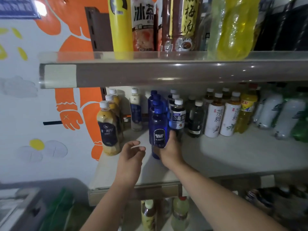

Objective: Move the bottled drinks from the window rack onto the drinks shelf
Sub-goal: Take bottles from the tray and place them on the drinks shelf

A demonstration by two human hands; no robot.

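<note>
**Drinks shelf: bottles filed front to back**

The pale drinks shelf (233, 157) carries upright bottles in files running toward its back edge. At the left edge stand milk-tea bottles (109, 130), with a lone milk-tea bottle (135, 112) further back. Beside them is a file of blue soda bottles (155, 99), the front blue soda bottle (159, 127) nearest the front edge. Rightward follow dark oolong bottles (178, 114), black-labelled bottles (195, 122), white-wrapped tea bottles (214, 120) and a yellow bottle (246, 114). Near the right edge are white bottles (270, 112) and a green bottle (300, 129).

The right hand (170, 150) covers the lower right side of the front blue soda bottle (159, 129), its fingers hidden behind it. The blue bottles behind (154, 99) show only caps and shoulders. The top edge cuts off the upper-shelf bottles (120, 27). The low-shelf bottles (148, 214) are blurred.
</note>
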